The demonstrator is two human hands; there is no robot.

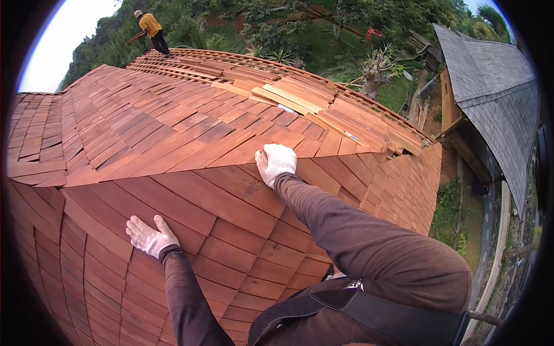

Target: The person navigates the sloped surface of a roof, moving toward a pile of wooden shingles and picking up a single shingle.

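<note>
My left hand (151, 235), in a whitish work glove, lies flat on the reddish-brown wooden shingles (235, 235) of the near roof slope. Its fingers are stretched out and the thumb stands apart; it holds nothing. Higher up and to the right, my right hand (277, 164), gloved alike, has its fingers bent over the shingle edge along the roof ridge (199, 168). The fingertips lie partly out of sight beyond that edge. Both arms wear dark brown sleeves, and a wide dark strap (392, 314) crosses my body at the lower right.
Beyond the ridge, loose wooden shingles (358, 120) and pale boards (287, 99) lie on the far slope. Bare battens (190, 62) show near its edge. A person in a yellow shirt (150, 26) stands at the far left. A grey-shingled roof (490, 75) rises at the right, beyond a drop to the ground.
</note>
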